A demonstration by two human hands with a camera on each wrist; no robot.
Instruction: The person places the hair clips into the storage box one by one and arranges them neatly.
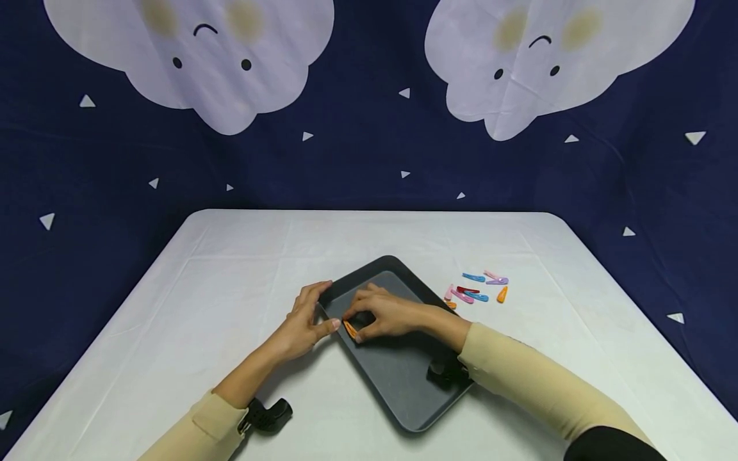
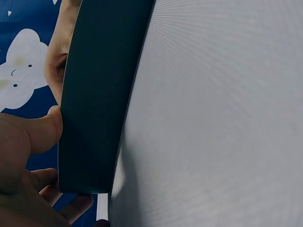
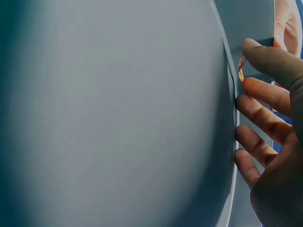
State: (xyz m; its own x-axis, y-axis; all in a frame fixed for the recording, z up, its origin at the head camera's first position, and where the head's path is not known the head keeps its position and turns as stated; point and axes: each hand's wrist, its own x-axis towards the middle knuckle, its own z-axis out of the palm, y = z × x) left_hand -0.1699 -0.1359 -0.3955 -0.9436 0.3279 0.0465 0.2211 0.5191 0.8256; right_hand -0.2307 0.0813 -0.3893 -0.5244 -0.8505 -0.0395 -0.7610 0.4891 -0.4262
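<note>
One orange clip (image 1: 350, 330) is getting pinched by the right hand (image 1: 385, 312), just inside the gray tray (image 1: 406, 394) by its long side. Meanwhile the left hand (image 1: 302, 326) is kinda gripping the tray's corner.

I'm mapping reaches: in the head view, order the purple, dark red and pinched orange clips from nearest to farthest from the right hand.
1. Pinched orange clip: in the right hand's grip.
2. Dark red clip: right of the tray.
3. Purple clip: farther right.
</note>
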